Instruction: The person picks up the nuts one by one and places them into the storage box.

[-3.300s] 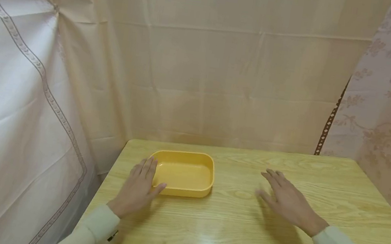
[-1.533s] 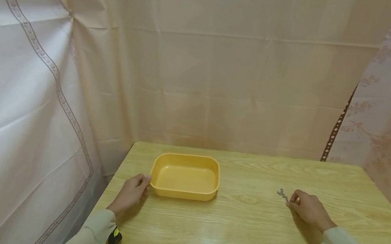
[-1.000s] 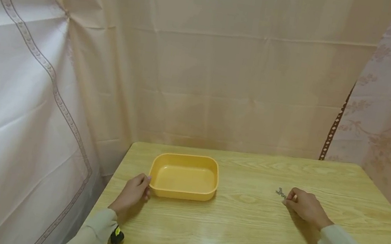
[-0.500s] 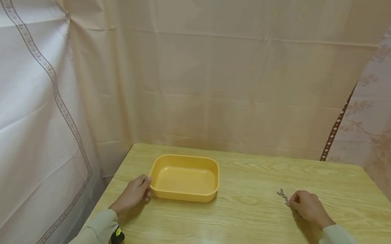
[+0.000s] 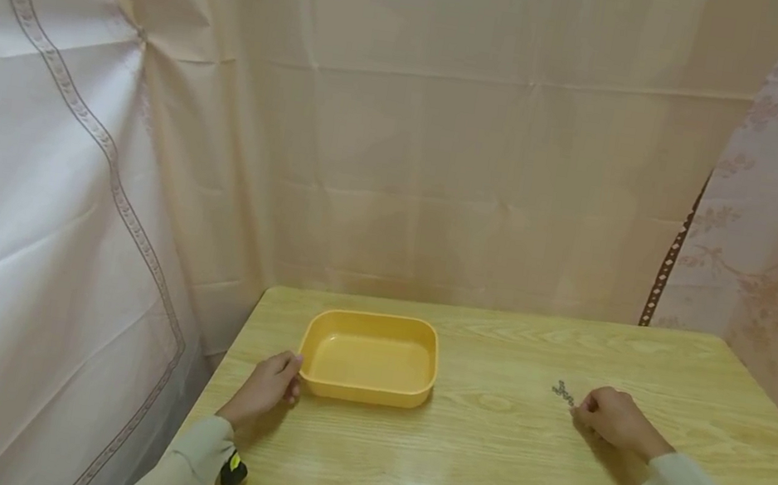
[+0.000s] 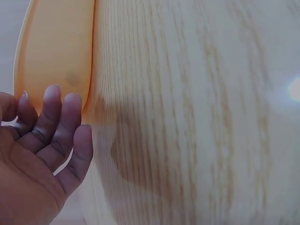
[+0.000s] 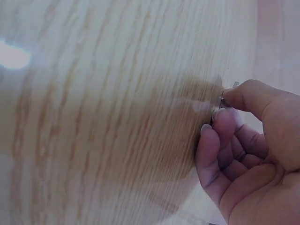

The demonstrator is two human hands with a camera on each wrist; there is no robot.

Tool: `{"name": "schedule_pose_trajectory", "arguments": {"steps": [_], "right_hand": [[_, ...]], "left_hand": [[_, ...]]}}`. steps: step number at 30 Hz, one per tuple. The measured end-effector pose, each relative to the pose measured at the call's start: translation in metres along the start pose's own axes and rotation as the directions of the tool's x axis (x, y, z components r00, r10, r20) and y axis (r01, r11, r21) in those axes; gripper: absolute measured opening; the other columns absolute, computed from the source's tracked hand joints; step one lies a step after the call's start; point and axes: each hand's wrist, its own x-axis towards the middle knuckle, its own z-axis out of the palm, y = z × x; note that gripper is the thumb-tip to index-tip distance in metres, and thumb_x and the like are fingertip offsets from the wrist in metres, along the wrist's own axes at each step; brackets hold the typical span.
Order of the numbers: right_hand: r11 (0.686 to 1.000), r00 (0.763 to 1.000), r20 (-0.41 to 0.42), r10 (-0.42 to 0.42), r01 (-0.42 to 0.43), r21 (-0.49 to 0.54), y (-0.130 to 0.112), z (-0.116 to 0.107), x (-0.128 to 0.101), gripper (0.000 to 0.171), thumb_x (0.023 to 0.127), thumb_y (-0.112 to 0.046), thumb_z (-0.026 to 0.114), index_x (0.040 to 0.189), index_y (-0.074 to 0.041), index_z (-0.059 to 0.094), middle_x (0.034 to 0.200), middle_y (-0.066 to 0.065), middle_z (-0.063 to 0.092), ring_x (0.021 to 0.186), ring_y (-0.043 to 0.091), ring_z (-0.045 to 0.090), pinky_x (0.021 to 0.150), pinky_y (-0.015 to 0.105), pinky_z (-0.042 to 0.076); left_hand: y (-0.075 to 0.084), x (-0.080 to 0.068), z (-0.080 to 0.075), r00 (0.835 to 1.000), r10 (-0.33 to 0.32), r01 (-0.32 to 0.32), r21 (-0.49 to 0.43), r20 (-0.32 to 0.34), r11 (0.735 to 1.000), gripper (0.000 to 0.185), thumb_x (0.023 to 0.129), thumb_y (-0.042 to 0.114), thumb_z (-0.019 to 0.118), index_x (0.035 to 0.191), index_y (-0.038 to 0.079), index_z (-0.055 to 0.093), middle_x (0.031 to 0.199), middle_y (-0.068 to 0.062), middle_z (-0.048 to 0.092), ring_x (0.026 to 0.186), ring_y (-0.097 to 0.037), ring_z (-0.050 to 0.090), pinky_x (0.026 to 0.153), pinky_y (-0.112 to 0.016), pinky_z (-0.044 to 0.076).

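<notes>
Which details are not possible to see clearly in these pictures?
- Small silvery metal chain: too small in the head view; in the right wrist view the right hand hides nearly all of it.
- Yellow rectangular plastic tray: blurred and cut off by the left wrist view's edge.
- Left hand: contact with the tray unclear.

One word readable: "SEASON", in grey capital letters, printed on the pale sheet [image 5: 20, 238] hanging at the far left, low down near the picture's edge and slanting slightly downward to the right. Possibly the tail end of a longer line, cut off by the frame edge. No other text, labels, brands, numbers or signs legible in any view.
</notes>
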Motion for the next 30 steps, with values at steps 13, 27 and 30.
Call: {"name": "schedule_pose_trajectory", "arguments": {"steps": [13, 27, 30], "right_hand": [[0.999, 0.999, -0.029, -0.024, 0.025, 0.032, 0.003, 0.0, -0.007, 0.01, 0.102, -0.003, 0.06, 0.099, 0.003, 0.066, 0.085, 0.004, 0.064, 0.068, 0.018, 0.058, 0.056, 0.029, 0.052], [0.994, 0.987, -0.116, -0.108, 0.11, 0.011, -0.01, 0.001, -0.007, 0.018, 0.106, -0.012, 0.059, 0.102, 0.003, 0.066, 0.078, 0.002, 0.062, 0.055, 0.015, 0.053, 0.049, 0.028, 0.047], [0.994, 0.985, -0.129, -0.111, 0.113, 0.01, -0.015, 0.001, -0.006, 0.019, 0.106, -0.014, 0.059, 0.102, 0.003, 0.067, 0.077, 0.002, 0.062, 0.054, 0.014, 0.052, 0.05, 0.029, 0.047]], "left_hand": [[-0.001, 0.001, 0.001, 1.0, 0.005, -0.005, -0.005, -0.013, 1.0, 0.037, 0.114, 0.025, 0.041, 0.091, 0.001, 0.056, 0.074, -0.008, 0.06, 0.065, -0.02, 0.059, 0.06, -0.029, 0.054], [-0.004, -0.001, 0.002, 1.0, 0.025, -0.025, -0.016, -0.011, 1.0, 0.038, 0.114, 0.027, 0.041, 0.091, 0.001, 0.056, 0.074, -0.007, 0.06, 0.064, -0.019, 0.059, 0.058, -0.028, 0.055], [-0.003, -0.002, 0.002, 1.0, 0.024, -0.025, -0.029, -0.011, 0.999, 0.037, 0.114, 0.027, 0.04, 0.091, 0.001, 0.055, 0.075, -0.008, 0.06, 0.064, -0.019, 0.059, 0.058, -0.028, 0.055]]}}
